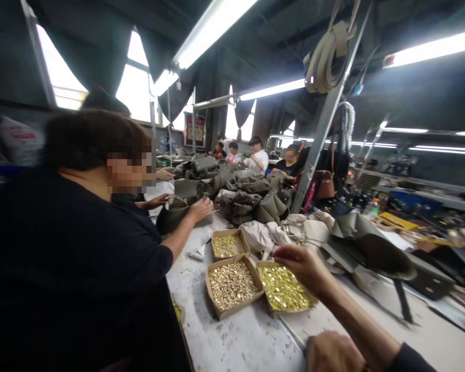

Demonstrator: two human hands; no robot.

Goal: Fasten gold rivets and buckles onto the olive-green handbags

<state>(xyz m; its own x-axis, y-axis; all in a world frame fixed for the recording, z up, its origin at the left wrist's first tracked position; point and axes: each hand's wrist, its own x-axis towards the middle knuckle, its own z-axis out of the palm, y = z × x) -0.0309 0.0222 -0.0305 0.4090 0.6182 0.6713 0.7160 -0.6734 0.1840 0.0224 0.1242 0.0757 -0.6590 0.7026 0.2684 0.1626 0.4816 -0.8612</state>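
My right hand (300, 261) hovers over a cardboard box of shiny yellow-gold metal pieces (284, 289), fingers drawn together; whatever they pinch cannot be made out. Low in the frame, my left hand (333, 351) is curled and blurred beside a greyish edge. What lies in its grip is hidden. Beside the yellow-gold box stands a second box of paler gold pieces (232, 284). Behind these is a smaller box (228, 244), also with small gold pieces. All three rest on the white table (240, 341).
A co-worker in black (81, 248) sits close at left, both hands on an olive bag (174, 212). Piled olive bags (248, 196) and beige pieces (267, 235) lie beyond the boxes. A slanting metal post (313, 155) holds hanging strap rolls (327, 57). Dark olive panels (372, 248) lie right.
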